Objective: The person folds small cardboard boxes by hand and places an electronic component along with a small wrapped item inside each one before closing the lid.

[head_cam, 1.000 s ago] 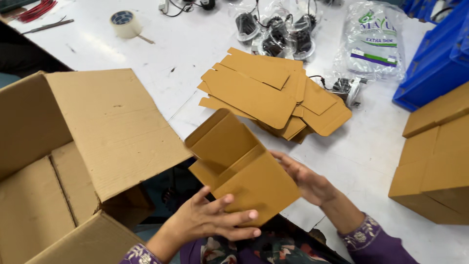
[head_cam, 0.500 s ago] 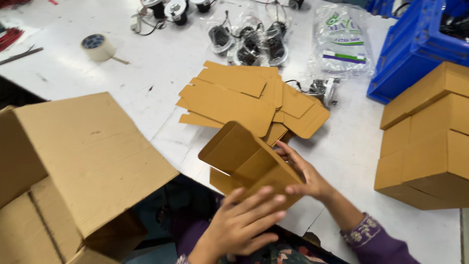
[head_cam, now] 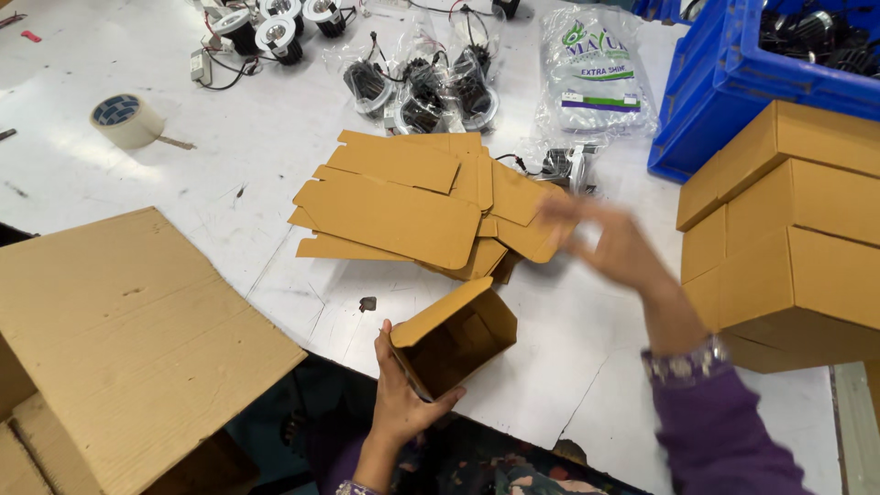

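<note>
Left hand point(head_cam: 403, 403) grips a small folded carton point(head_cam: 456, 337) by its lower edge, open end toward the camera, at the near edge of the white bench point(head_cam: 220, 165). Right hand point(head_cam: 610, 243) is blurred, fingers spread and holding nothing, above the right side of a pile of flat carton blanks point(head_cam: 403, 206) mid-bench. Right of it: a stack of closed brown boxes point(head_cam: 788, 238), w/ a blue crate point(head_cam: 733, 82) behind. Further back: bagged black lamp fittings point(head_cam: 426, 87), loose round fittings point(head_cam: 275, 27), a clear plastic packet point(head_cam: 596, 69). Tape roll point(head_cam: 126, 119) far left. Big open shipping box point(head_cam: 119, 339) at near left.
</note>
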